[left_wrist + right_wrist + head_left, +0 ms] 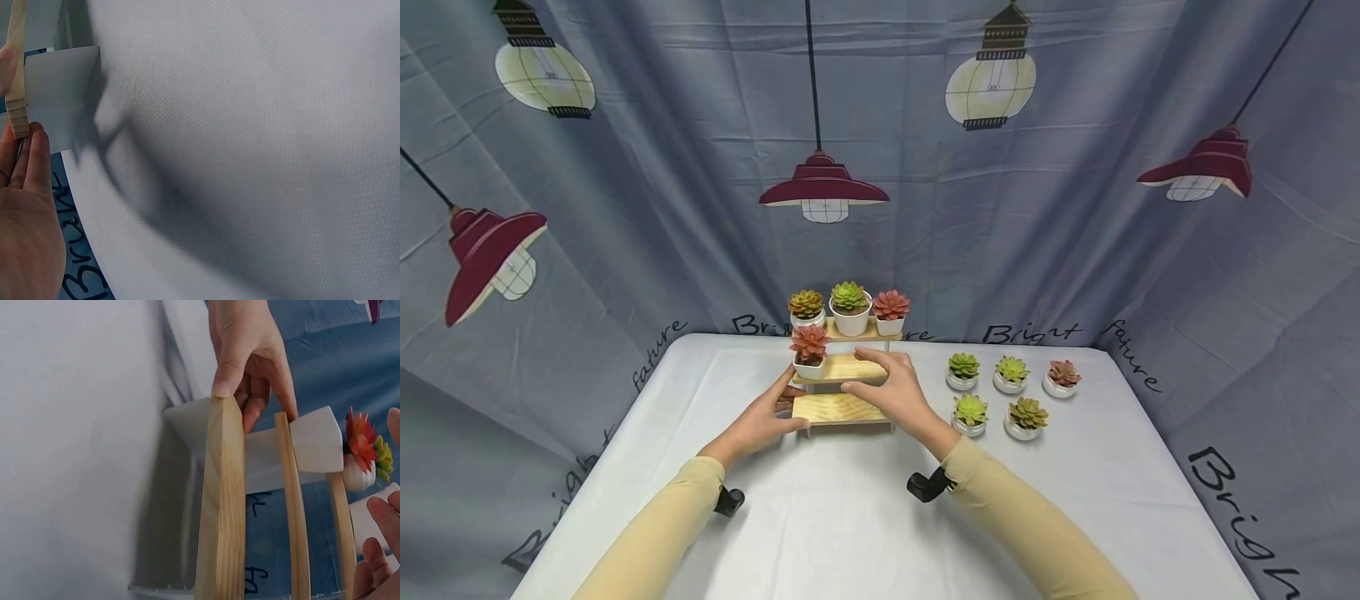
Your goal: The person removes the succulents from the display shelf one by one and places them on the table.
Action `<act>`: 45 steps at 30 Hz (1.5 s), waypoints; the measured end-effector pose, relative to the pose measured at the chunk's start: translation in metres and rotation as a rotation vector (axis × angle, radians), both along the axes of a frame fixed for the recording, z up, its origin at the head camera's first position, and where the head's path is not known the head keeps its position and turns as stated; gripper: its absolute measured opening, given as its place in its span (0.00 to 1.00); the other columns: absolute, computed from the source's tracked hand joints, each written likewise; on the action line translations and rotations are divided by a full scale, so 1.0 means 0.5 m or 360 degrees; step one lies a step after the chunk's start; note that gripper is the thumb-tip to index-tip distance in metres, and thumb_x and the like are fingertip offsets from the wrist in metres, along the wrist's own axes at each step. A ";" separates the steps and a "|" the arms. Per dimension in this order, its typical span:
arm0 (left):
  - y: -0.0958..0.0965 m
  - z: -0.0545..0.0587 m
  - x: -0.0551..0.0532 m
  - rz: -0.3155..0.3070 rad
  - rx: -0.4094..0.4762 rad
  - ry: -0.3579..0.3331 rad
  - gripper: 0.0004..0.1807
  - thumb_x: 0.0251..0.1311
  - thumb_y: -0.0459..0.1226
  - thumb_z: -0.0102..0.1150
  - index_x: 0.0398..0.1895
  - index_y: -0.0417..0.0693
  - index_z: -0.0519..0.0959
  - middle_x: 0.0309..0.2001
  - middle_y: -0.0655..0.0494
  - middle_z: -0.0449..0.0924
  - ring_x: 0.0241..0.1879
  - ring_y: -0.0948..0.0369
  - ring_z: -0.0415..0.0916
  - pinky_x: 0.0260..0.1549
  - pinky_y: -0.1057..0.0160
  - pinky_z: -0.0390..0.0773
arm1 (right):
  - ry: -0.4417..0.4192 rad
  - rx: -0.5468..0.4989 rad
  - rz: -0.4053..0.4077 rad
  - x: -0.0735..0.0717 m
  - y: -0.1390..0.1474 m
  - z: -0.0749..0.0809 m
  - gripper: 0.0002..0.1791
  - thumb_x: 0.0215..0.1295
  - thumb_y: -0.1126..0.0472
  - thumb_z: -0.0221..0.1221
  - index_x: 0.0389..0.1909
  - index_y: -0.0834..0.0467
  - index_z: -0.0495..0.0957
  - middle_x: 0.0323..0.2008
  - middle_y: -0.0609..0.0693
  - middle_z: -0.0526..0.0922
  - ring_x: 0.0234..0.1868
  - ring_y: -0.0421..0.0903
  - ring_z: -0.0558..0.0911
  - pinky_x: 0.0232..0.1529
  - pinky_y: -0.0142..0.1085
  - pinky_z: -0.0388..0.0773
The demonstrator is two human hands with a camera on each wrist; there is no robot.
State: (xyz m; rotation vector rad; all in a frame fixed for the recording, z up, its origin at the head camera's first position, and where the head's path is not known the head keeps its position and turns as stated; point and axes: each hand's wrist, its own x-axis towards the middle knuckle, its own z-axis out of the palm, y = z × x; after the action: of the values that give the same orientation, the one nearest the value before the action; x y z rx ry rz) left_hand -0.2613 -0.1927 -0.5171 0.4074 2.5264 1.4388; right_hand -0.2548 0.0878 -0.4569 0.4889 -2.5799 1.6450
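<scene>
A three-tier shelf with wooden boards [838,408] and pale side panels [62,87] stands on the white-covered table. My left hand [760,423] grips its left end. In the right wrist view, that hand's thumb [226,381] presses the end of the lowest board [222,506], and a finger reaches the middle board beside a white pot [319,440]. That pot holds a red succulent [810,343], at the left of the middle tier. My right hand [898,387] hovers by the shelf's right end, thumb and fingers spread apart with nothing between them.
On the top tier are an orange-yellow succulent [807,305], a green succulent [848,297] and a red succulent [891,307]. Several small potted succulents [1011,375] stand right of the shelf. A grey curtain [895,250] hangs behind the table [850,517].
</scene>
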 end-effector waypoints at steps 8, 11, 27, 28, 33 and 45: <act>-0.002 -0.005 -0.003 -0.0025 0.0010 0.0030 0.62 0.60 0.42 0.75 0.85 0.58 0.37 0.67 0.44 0.71 0.68 0.44 0.68 0.69 0.43 0.66 | 0.0066 0.0068 -0.0078 -0.026 -0.030 -0.014 0.37 0.58 0.43 0.74 0.69 0.47 0.77 0.61 0.41 0.80 0.65 0.47 0.66 0.63 0.52 0.69; -0.003 -0.005 -0.002 -0.0023 0.0012 0.0023 0.62 0.60 0.41 0.75 0.85 0.59 0.37 0.67 0.44 0.71 0.68 0.44 0.68 0.69 0.44 0.66 | 0.0064 0.0105 -0.0082 -0.034 -0.041 -0.020 0.38 0.58 0.42 0.74 0.69 0.47 0.76 0.60 0.40 0.80 0.64 0.48 0.66 0.62 0.52 0.70; -0.005 -0.008 -0.004 -0.0033 -0.0010 0.0016 0.62 0.61 0.43 0.74 0.85 0.59 0.37 0.68 0.46 0.71 0.69 0.46 0.67 0.70 0.44 0.66 | 0.0043 0.0246 -0.0138 -0.054 -0.087 -0.032 0.39 0.57 0.42 0.74 0.69 0.47 0.77 0.59 0.41 0.82 0.58 0.46 0.68 0.57 0.46 0.72; -0.006 -0.007 -0.004 -0.0036 -0.0008 0.0017 0.62 0.61 0.43 0.74 0.85 0.58 0.36 0.68 0.45 0.70 0.69 0.46 0.67 0.70 0.44 0.66 | 0.0052 0.0257 -0.0144 -0.055 -0.089 -0.032 0.38 0.57 0.41 0.74 0.69 0.47 0.77 0.58 0.41 0.82 0.58 0.46 0.68 0.56 0.46 0.72; -0.006 -0.006 -0.004 -0.0033 0.0004 0.0025 0.61 0.61 0.42 0.74 0.85 0.56 0.37 0.68 0.44 0.70 0.69 0.44 0.68 0.69 0.44 0.67 | 0.0110 0.0299 -0.0168 -0.061 -0.105 -0.034 0.38 0.57 0.41 0.74 0.68 0.48 0.78 0.57 0.41 0.83 0.56 0.47 0.69 0.55 0.46 0.71; -0.002 -0.001 -0.001 -0.0023 0.0029 0.0021 0.61 0.60 0.42 0.75 0.85 0.58 0.38 0.68 0.43 0.70 0.69 0.44 0.67 0.69 0.41 0.66 | 0.0061 0.0397 -0.0250 -0.068 -0.128 -0.034 0.40 0.56 0.37 0.73 0.68 0.49 0.78 0.57 0.41 0.84 0.56 0.47 0.69 0.53 0.44 0.71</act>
State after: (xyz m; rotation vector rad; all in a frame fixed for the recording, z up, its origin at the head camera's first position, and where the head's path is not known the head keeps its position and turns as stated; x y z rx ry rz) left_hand -0.2619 -0.1937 -0.5174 0.4389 2.5172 1.4601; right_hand -0.2890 0.0236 -0.4737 0.3143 -2.7289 1.2625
